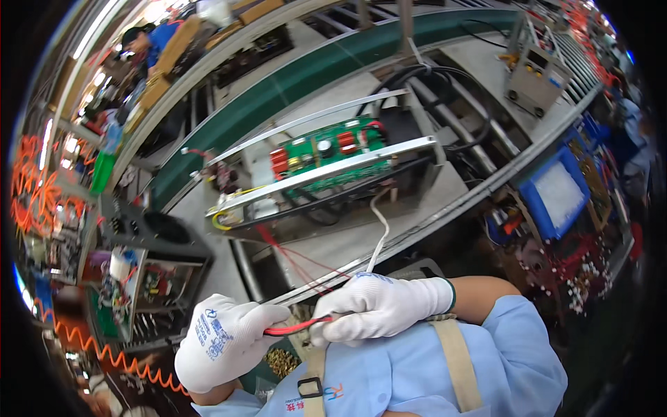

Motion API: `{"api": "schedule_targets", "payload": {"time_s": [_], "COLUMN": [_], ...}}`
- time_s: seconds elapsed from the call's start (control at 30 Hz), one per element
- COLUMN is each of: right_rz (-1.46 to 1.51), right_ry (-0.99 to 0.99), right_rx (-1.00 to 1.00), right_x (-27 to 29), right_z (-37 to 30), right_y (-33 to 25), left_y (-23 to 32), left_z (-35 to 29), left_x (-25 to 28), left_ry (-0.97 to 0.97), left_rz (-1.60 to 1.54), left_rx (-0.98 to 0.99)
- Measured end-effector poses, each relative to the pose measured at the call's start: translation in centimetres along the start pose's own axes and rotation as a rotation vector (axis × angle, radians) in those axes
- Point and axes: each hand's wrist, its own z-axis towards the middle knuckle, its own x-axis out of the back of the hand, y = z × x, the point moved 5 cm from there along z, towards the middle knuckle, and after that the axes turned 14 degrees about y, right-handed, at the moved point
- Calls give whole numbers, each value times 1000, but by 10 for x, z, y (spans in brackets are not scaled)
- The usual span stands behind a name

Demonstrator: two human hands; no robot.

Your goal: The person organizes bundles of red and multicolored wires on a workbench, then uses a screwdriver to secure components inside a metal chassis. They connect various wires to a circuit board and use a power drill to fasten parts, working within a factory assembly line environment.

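My hands, both in white knit gloves, are close together in front of my chest. Between them stretches a short red cable (pixel 295 327) with a dark part by the right fingertips. My left hand (pixel 226 340) pinches one end, and my right hand (pixel 381 306) has its fingers closed around the other; the tips of the cable are hidden in the gloves. Thin red wires (pixel 295 257) run from my right hand up to an open metal chassis (pixel 316 186). Inside the chassis lies a green circuit board (pixel 319 154). A white cord (pixel 381 229) passes down from it behind my right hand.
The chassis rests on a grey bench beside a green conveyor belt (pixel 271 94). Thick black cables (pixel 479 111) loop at its right. A grey control box (pixel 537 80) stands farther right, above a blue bin (pixel 556 196). An orange coiled hose (pixel 111 354) hangs at lower left.
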Motion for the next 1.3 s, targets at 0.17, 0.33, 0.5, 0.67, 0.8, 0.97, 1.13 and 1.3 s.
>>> {"api": "schedule_targets", "payload": {"time_s": [0.17, 0.33, 0.5, 0.67, 0.8, 0.97, 1.13, 1.3], "right_rz": [203, 410, 239, 364, -110, -81, 600, 78], "right_ry": [633, 1227, 863, 576, 688, 1515, 1203, 1500], "right_rx": [240, 203, -125, -179, -12, 323, 242, 134], "right_x": [98, 130, 133, 129, 163, 234, 289, 280], "right_z": [-64, -70, -56, -51, -50, -63, -32, -38], "right_y": [74, 141, 127, 143, 137, 147, 248, 220], "left_y": [-34, 2, 15, 13, -24, -17, -2, -81], "left_z": [42, 67, 110, 103, 115, 128, 154, 140], "left_x": [-52, -151, -186, -200, -222, -275, -307, -367], "left_ry": [559, -92, 204, -31, 87, 205, 341, 56], "left_rz": [-497, -335, -366, -377, -528, -547, -560, -132], "left_rx": [255, 285, -205, -366, 238, 383, 118, 405]}}
